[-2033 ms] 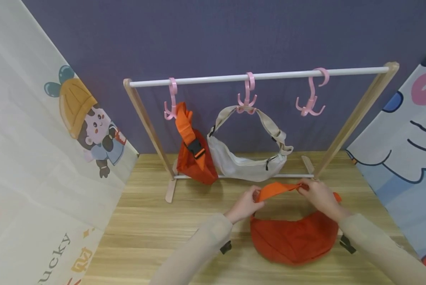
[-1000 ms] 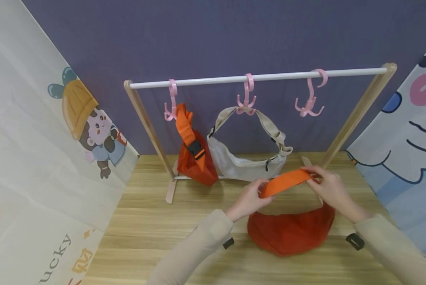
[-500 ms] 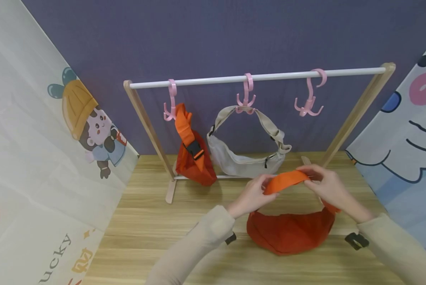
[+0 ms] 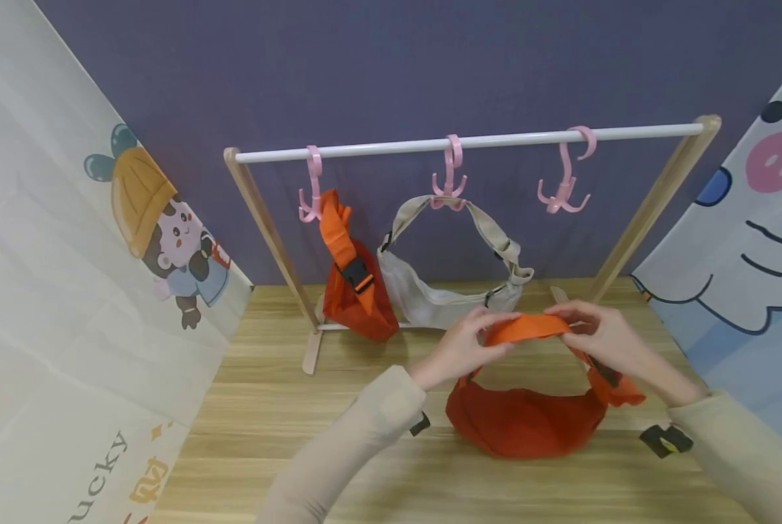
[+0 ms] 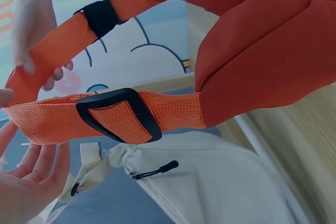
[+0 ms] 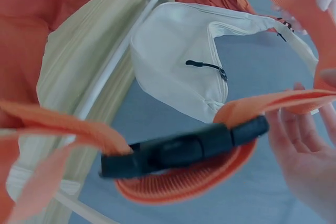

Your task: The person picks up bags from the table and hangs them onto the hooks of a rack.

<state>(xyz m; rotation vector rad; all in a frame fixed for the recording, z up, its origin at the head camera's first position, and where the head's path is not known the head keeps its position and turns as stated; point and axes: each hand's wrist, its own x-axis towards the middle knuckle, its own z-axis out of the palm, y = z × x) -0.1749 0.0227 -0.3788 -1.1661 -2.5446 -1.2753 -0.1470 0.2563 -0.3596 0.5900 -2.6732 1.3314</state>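
Observation:
In the head view a red waist bag point(image 4: 524, 426) hangs by its orange strap point(image 4: 528, 327) over the table, front right. My left hand point(image 4: 456, 353) pinches the strap's left part between thumb and fingers. With the thumb below and fingers above, my right hand point(image 4: 607, 342) pinches its right part. A black slider point(image 5: 105, 97) sits on the strap near the bag in the left wrist view. The right wrist view has a black side-release buckle point(image 6: 178, 150) close to the camera, clipped together. Whether the bag's underside touches the table cannot be seen.
Behind stands a rack with a white bar point(image 4: 391, 148) and wooden posts. A pink hook point(image 4: 564, 189) on its right bears nothing. A white waist bag point(image 4: 430, 306) hangs from the middle hook, another red one point(image 4: 358, 291) at the left hook. Printed curtains flank the wooden table point(image 4: 266, 429).
Both hands have risen slightly with the strap, drawing the red bag up and a little left. My hands now stand closer together, and a loose strap part has emerged below the right hand.

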